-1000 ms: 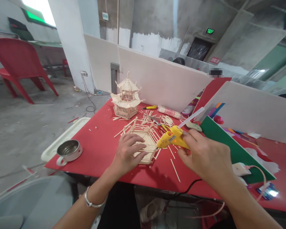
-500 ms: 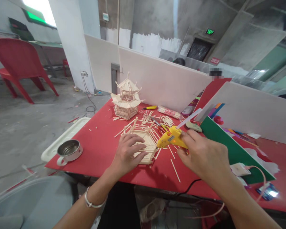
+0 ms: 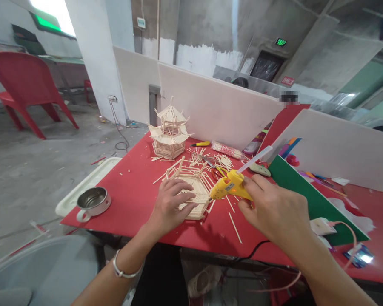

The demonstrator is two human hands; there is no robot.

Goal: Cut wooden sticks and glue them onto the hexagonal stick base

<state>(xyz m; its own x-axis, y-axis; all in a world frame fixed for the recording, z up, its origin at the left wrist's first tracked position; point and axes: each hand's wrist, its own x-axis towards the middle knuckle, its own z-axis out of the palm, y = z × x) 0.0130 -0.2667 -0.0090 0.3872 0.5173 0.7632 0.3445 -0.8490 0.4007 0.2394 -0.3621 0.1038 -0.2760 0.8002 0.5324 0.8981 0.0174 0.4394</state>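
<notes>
My left hand [image 3: 170,205] lies flat, fingers spread, on a hexagonal base of wooden sticks [image 3: 194,182] on the red table [image 3: 130,199]. My right hand [image 3: 276,210] grips a yellow glue gun [image 3: 230,186] with a white glue stick jutting from its back. The gun's nozzle points left at the right edge of the stick base. A finished stick pagoda [image 3: 170,129] stands behind it, and loose sticks [image 3: 234,221] lie scattered around.
A steel cup [image 3: 92,201] sits on a white tray [image 3: 83,187] at the table's left edge. White partitions [image 3: 217,106] back the table. A green board [image 3: 303,199], scissors and craft bits lie right. A red chair [image 3: 22,85] stands far left.
</notes>
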